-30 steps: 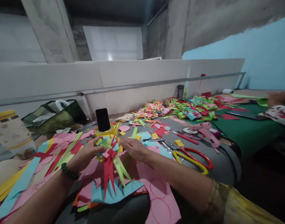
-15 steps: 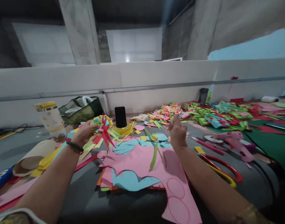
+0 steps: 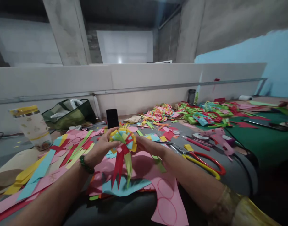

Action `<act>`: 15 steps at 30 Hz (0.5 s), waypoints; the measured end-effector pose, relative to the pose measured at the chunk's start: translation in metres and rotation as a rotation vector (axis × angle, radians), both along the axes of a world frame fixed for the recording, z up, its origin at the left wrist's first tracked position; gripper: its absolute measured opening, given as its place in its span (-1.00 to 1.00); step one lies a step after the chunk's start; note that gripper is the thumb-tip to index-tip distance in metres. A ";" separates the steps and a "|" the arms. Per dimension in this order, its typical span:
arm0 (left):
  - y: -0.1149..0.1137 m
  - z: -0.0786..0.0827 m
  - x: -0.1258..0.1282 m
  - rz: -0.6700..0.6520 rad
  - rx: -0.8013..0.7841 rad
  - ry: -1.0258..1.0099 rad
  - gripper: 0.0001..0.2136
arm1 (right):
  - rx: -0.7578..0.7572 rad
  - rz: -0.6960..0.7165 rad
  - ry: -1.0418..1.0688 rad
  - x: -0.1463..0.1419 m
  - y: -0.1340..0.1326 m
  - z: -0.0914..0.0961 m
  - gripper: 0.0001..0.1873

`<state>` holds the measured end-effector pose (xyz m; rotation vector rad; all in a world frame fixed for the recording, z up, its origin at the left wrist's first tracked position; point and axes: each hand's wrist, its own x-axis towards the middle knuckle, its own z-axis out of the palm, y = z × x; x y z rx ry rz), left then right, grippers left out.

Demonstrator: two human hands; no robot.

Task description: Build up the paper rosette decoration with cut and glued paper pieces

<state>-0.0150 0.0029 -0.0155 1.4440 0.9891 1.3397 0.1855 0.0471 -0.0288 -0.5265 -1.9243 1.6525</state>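
Note:
A paper rosette of yellow, green, blue and red loops is held up over the table, with red and green pointed ribbon tails hanging below it. My left hand grips its left side, a green bead bracelet on the wrist. My right hand closes on its right side. Under both hands lie pink sheets with drawn circles and a blue cut-out.
A phone stands upright behind the rosette. Red-and-yellow scissors, a pink glue gun, tape and pens lie to the right. Piles of finished paper decorations sit farther back. A jar, a green bag and paper strips are left.
Half a second ago only my left hand held the rosette out to the left while my right hand was raised free. Now the rosette is back at centre with both hands on it.

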 end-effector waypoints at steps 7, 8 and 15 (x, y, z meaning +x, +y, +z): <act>0.027 0.002 -0.054 0.215 -0.059 -0.203 -0.70 | 0.093 -0.450 0.279 0.010 0.022 0.004 -0.50; 0.031 0.003 -0.064 0.272 -0.070 -0.232 -0.73 | 0.096 -0.534 0.356 0.015 0.028 0.007 -0.51; 0.040 0.013 -0.111 0.550 -0.246 -0.405 -0.90 | 0.057 -0.943 0.687 0.045 0.059 0.011 -0.55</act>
